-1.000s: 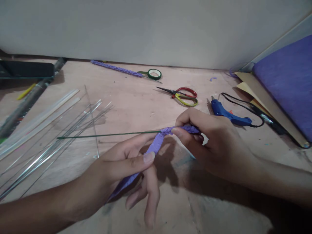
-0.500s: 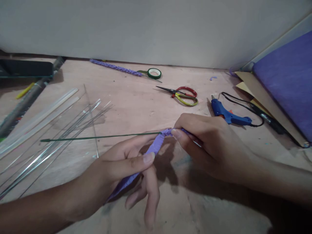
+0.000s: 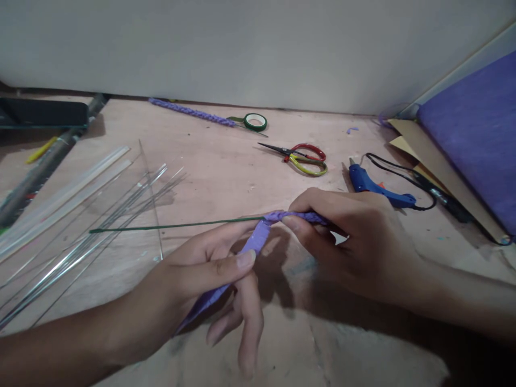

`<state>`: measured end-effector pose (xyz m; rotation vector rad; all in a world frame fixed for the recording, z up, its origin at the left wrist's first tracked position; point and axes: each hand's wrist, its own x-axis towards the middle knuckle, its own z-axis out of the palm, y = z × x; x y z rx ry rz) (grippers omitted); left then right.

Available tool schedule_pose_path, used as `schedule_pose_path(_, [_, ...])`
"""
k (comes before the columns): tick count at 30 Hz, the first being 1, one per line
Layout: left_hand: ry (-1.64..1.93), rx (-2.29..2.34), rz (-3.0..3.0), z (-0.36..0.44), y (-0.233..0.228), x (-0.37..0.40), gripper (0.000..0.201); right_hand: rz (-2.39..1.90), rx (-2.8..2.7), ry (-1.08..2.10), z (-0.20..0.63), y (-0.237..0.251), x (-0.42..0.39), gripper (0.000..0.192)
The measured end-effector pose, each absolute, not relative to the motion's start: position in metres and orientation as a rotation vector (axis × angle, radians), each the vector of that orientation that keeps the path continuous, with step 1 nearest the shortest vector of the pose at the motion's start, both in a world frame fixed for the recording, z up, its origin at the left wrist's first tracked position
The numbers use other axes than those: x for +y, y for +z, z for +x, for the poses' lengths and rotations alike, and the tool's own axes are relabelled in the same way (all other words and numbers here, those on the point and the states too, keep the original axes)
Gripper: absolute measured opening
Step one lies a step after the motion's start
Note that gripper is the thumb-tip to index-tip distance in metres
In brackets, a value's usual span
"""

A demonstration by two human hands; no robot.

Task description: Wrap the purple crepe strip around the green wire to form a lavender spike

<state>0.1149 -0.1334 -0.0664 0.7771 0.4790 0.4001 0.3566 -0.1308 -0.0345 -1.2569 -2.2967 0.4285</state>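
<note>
My left hand [image 3: 220, 274] pinches a purple crepe paper strip [image 3: 258, 236] between thumb and fingers, its tail hanging down toward the lower left. The strip runs up to a green-wrapped wire [image 3: 169, 225], which stretches out to the left above my left hand. Thumb and forefinger of my right hand [image 3: 342, 231] are closed on the wire's purple-wrapped part [image 3: 312, 216], where the paper is wound round it. Some of that wrapped part is hidden behind my right fingers.
Beyond my hands lie scissors [image 3: 298, 158], green floral tape [image 3: 255, 122] and a purple fringed stem [image 3: 193, 112]. A blue glue gun [image 3: 382, 191] with its cable rests at right, near purple paper [image 3: 475, 129]. Bare wires [image 3: 121, 209] and glue sticks [image 3: 80, 199] spread at left.
The green wire's free end has shifted slightly to the right. More of the wrapped purple part shows by my right fingers. My left hand stays nearly still.
</note>
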Motion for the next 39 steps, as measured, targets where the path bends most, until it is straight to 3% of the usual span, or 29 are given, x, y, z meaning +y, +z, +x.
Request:
schedule_pose_path(19, [0.391, 0.465, 0.759, 0.1134, -0.0659, -0.1338, 0.055, -1.265, -2.323, 0.646, 0.3573, -0.0347, -0.1302, 0.013])
schedule_pose_path(25, [0.389, 0.459, 0.779, 0.1137, -0.0662, -0.1335, 0.058, -1.261, -2.288, 0.715, 0.3603, -0.0354, -0.1294, 0.026])
schedule_pose_path(31, [0.377, 0.501, 0.798, 0.1125, -0.0638, -0.1338, 0.066, -1.207, -2.299, 0.643, 0.36, -0.0345, -0.1299, 0.037])
schedule_pose_path(39, [0.381, 0.516, 0.804, 0.1128, -0.0628, -0.1327, 0.062, -1.227, -2.278, 0.492, 0.3595, -0.0371, -0.1306, 0.028])
